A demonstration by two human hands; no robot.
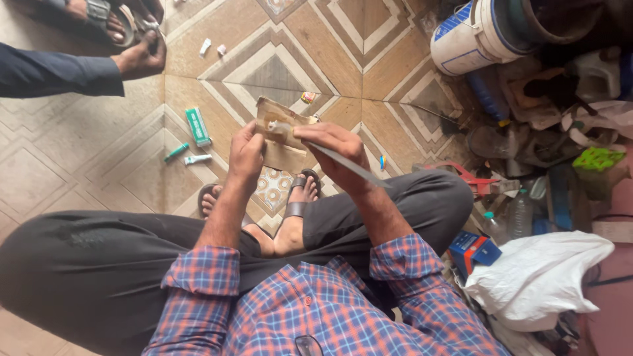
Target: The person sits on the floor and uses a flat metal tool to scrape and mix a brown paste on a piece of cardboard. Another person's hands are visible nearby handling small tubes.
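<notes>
I sit cross-legged on a tiled floor in dark trousers and a checked shirt. My left hand (pixel 245 157) grips the left edge of a worn brown flat piece (pixel 280 135), like leather or card, with a pale blob of paste on it. My right hand (pixel 336 150) holds a long thin grey blade or file (pixel 349 165), its tip pressed on the piece near the paste and its shaft running back to the right over my knee.
A green box (pixel 197 126), a green tube (pixel 176 152) and a white tube (pixel 198 159) lie on the tiles to the left. Another person's hand (pixel 140 57) and sleeve are at upper left. A white bucket (pixel 475 33), bottles, a white bag (pixel 537 277) and clutter fill the right.
</notes>
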